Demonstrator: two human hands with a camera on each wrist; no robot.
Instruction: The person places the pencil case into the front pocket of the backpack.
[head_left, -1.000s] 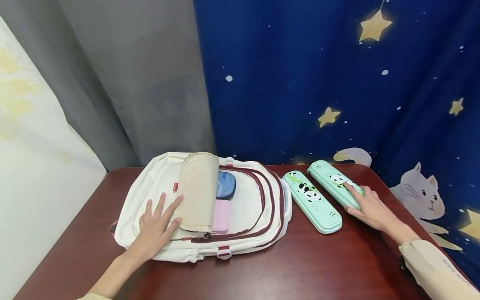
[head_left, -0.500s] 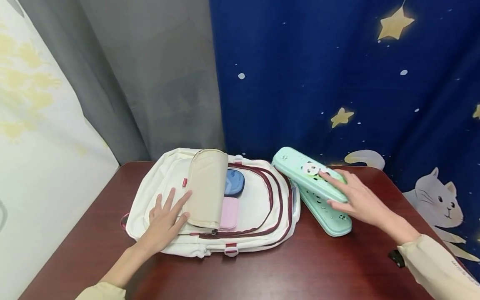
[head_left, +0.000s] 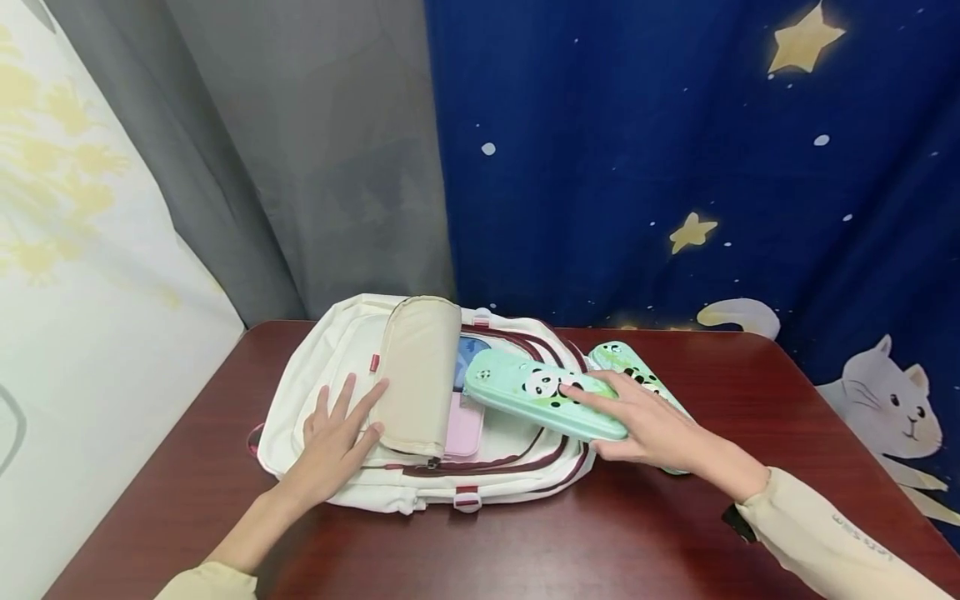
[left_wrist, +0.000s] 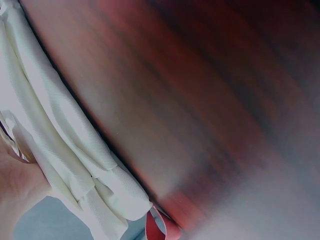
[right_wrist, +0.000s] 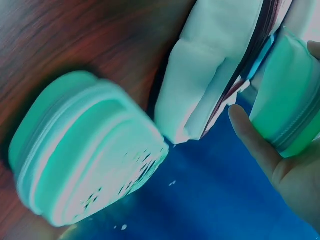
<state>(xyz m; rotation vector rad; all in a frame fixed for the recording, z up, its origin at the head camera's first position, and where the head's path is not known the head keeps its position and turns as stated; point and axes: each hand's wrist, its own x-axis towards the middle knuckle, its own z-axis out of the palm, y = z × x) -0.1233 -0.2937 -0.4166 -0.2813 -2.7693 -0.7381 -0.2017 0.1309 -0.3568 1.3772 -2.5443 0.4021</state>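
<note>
A white backpack point(head_left: 487, 483) lies flat with its front pocket unzipped and the beige flap point(head_left: 420, 375) folded back. My left hand point(head_left: 330, 450) rests on it with fingers spread, fingertips at the flap's edge. Over the open pocket, my right hand point(head_left: 648, 421) grips a mint-green pencil case point(head_left: 510, 385) with panda pictures by its right end. The same case point(right_wrist: 295, 85) shows at the edge of the right wrist view. Inside the pocket, a blue case point(head_left: 471, 348) is partly covered by the pencil case, and a pink flat item point(head_left: 462, 429) lies below it.
A second panda pencil case point(head_left: 615, 356) lies on the dark red table point(head_left: 510, 558), right of the backpack and partly behind my right hand. Blue star-patterned point(head_left: 570, 208) and grey curtains point(head_left: 337, 167) hang behind the table. A white wall covering point(head_left: 90, 333) stands at left.
My right hand has picked up the far pencil case and carried it left, over the other pencil case, to above the pocket. My left hand has stayed on the backpack; the head view shifted slightly.
</note>
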